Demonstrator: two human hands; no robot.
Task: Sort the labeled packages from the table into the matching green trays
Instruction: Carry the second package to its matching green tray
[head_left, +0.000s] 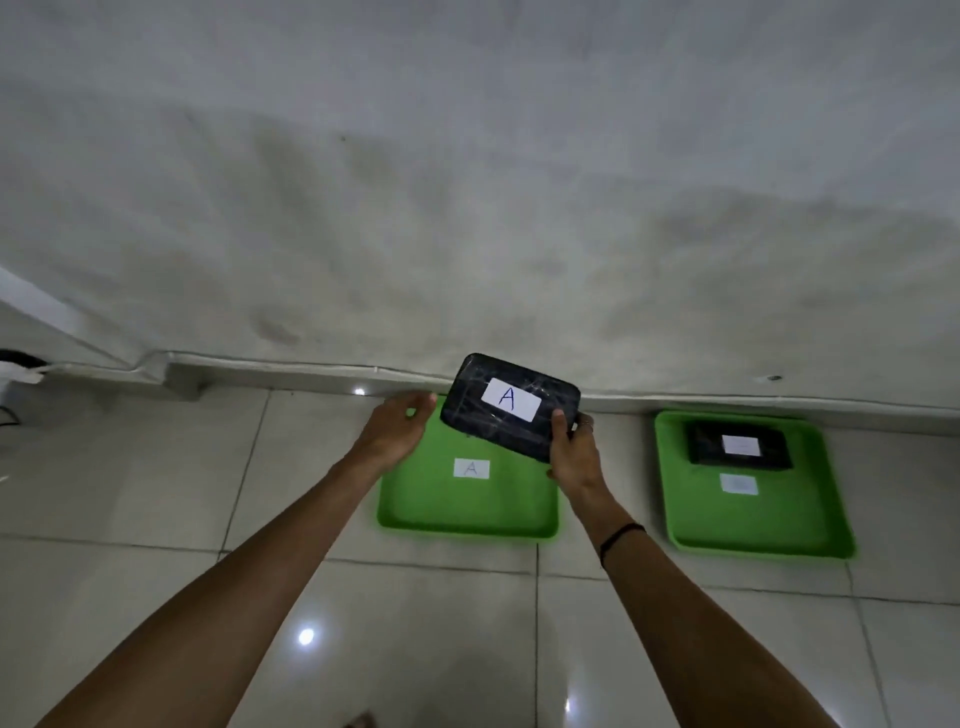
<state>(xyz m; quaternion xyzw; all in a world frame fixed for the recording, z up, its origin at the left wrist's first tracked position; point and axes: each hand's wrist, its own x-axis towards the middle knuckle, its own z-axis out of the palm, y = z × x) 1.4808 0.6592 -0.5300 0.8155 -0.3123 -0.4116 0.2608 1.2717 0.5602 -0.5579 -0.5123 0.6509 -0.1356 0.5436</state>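
Package in black plastic wrap (510, 407), flat and rectangular, with a white label (511, 399) marked "A" in blue, sits tilted in the air above the far end of a green plastic tray (467, 506). The right hand (574, 451) grips its near right corner, thumb on top and fingers wrapped underneath. The left hand (396, 425) is just beside the package's left edge, fingers loosely spread and holding nothing, not touching it as far as I can tell. That tray lies on the pale tiled floor (156, 493) and has its own white "A" label (471, 468) inside. To the right of it, well apart, there's a second green tray (753, 530) with another black wrapped package (740, 443) lying at its far end, plus a white tag (738, 484) I can't read. A thin black band (621, 539) is around the right wrist.
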